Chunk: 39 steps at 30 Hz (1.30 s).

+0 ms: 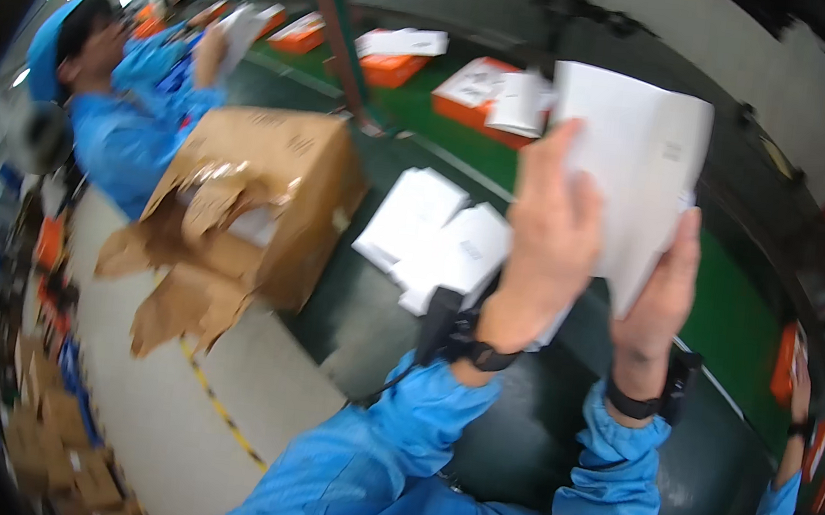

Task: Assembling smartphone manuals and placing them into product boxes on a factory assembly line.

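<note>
A white paper booklet is raised in front of me between both hands. My left hand holds its left edge, fingers up along the paper. Round the lower right edge, my right hand is closed on the same booklet. Below and left of my hands, several more white booklets lie in overlapping piles on the dark green table. My left forearm partly covers these piles. Each wrist wears a black strap with a small device.
A torn-open cardboard box stands left of the booklets. Along the green conveyor belt beyond sit orange boxes, some with white booklets on top. A person in blue works at the far left holding white paper; another person's arm reaches in at right.
</note>
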{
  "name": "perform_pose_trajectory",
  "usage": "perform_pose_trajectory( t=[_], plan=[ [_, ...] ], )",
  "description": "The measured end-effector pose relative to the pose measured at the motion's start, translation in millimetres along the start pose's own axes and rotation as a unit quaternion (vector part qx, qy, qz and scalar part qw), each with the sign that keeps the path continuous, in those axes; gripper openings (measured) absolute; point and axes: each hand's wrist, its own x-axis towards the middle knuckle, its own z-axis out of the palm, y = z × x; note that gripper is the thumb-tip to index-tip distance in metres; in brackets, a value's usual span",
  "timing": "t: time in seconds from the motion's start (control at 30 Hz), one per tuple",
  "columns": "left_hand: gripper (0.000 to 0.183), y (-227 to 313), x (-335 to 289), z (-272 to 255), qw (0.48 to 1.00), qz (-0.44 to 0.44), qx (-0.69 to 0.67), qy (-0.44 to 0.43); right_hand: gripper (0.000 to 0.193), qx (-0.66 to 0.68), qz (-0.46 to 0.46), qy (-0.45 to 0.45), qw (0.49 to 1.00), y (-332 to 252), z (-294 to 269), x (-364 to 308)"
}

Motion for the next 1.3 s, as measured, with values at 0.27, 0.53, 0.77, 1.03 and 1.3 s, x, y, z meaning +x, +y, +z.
perform_pose_trajectory(
  t=[0.27,0.53,0.77,1.03,1.3],
  plan=[
    [0.058,27.7,23.4,-56.3,0.993,-0.104,-0.024,-0.043,0.076,-0.188,-0.086,-0.023,0.978,-17.6,38.2,-3.1],
    [0.043,32.9,25.6,-50.8,0.983,-0.154,-0.072,-0.064,0.083,-0.142,-0.087,-0.085,0.982,-22.2,18.8,5.6],
    [0.044,40.7,23.5,-48.0,0.988,-0.132,-0.004,-0.08,0.076,-0.143,-0.081,-0.075,0.984,-27.8,20.1,3.4],
    [0.045,59.7,22.7,-57.0,0.972,-0.156,-0.027,-0.173,0.068,-0.172,-0.105,-0.004,0.979,-13.2,15.3,14.4],
    [0.035,47.3,31.5,-69.5,0.94,-0.279,-0.173,-0.093,0.068,-0.141,0.016,-0.175,0.974,-52.0,-4.0,14.7]
  ],
)
